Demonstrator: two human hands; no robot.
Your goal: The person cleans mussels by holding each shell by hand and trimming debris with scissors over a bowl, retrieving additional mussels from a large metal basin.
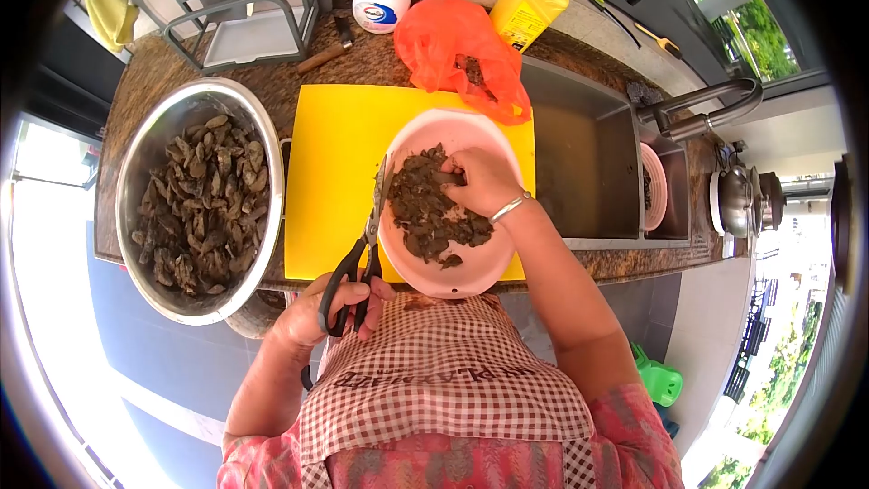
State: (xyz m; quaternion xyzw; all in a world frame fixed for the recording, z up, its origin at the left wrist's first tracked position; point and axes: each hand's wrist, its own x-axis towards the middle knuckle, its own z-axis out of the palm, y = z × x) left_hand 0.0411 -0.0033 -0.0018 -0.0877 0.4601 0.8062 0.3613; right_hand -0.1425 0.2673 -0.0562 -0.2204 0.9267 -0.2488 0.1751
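My left hand is closed around the black handles of a pair of scissors, whose blades point up beside the left rim of a pink basin. Inside that basin lies a heap of dark brown pieces. My right hand, with a silver bangle at the wrist, reaches into the basin with its fingers bent onto the pieces; what they grip is hidden. Under the basin is a yellow board. To the left, a large metal bowl holds many dark, elongated pieces.
Behind the board are a crumpled red bag, a white pump bottle, a yellow bottle and a wooden-handled knife. A grey rack stands back left. At right are a sink and faucet.
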